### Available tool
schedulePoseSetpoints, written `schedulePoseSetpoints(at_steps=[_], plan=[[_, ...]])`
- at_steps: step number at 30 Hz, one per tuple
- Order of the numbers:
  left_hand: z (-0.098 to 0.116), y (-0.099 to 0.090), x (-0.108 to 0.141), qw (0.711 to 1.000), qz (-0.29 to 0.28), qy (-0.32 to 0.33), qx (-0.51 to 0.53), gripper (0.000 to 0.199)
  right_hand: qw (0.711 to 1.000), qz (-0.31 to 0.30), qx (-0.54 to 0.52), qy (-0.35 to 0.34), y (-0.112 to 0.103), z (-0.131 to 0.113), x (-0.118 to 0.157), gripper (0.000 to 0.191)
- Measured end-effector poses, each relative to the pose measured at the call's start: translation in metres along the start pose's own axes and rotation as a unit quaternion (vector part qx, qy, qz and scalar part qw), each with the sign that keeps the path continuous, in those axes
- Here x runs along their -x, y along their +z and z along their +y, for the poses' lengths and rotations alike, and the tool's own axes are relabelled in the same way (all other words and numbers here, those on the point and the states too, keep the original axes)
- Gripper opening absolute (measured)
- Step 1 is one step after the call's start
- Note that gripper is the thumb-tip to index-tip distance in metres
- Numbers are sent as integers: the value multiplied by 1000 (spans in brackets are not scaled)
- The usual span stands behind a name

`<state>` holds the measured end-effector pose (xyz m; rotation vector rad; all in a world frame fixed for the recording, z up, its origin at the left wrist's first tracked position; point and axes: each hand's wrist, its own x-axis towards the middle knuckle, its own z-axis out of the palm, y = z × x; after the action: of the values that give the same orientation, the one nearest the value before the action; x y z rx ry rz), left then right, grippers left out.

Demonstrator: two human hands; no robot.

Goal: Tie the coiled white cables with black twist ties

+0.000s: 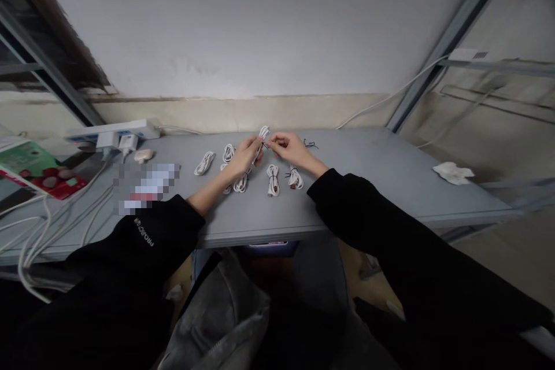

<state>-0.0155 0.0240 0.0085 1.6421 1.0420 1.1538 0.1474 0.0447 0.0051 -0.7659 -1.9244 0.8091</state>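
"White cable bundle point(264, 132), where?"
"Left hand point(248, 156), fingers closed round it, top end sticking out past them. Right hand point(286, 147) just beside, thumb and finger pinched on a thin black tie point(266, 145)."
"Edges, room?"
"Grey table point(368, 167): front edge bodyward of both hands, runs right of the right hand past a crumpled tissue point(453, 173). Other bundles point(204, 163) left and bodyward (tighter there)."
"Writing?"
"Left sleeve point(151, 240): PROJECT, rest unclear."

The hands point(245, 156) partly hide the held cable bundle point(264, 132) — a pixelated item point(150, 185) is unreadable.
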Motion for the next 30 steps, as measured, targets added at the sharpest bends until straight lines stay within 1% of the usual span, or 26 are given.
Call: schedulePoseSetpoints(at_steps=[3, 7, 10, 13, 15, 18, 21, 23, 30], plan=[[4, 3, 1, 997, -6, -52, 63, 32, 1000, -6, 22, -19, 1, 0, 1, 24], [8, 6, 2, 992, 1, -77, 98, 35, 993, 16, 107, -53, 2, 3, 2, 24], [10, 8, 2, 993, 17, -72, 91, 36, 988, 21, 137, -62, 7, 6, 2, 24], [8, 7, 1, 996, 37, -51, 69, 37, 987, 23, 149, -48, 12, 6, 4, 22], [5, 7, 1, 997, 40, -41, 53, 38, 985, 27, 169, -39, 14, 4, 5, 20], [3, 6, 0, 998, 39, -36, 39, 38, 972, 31, 228, -41, 14, 0, 8, 19], [2, 5, 1, 998, 43, -28, 23, 35, 955, 39, 288, -62, 12, -2, 10, 17], [2, 5, 1, 999, 43, -25, 7, 33, 945, 42, 317, -75, 11, -1, 11, 19], [2, 5, 1, 999, 48, -23, -10, 31, 928, 31, 359, -94, 9, 2, 10, 23]])
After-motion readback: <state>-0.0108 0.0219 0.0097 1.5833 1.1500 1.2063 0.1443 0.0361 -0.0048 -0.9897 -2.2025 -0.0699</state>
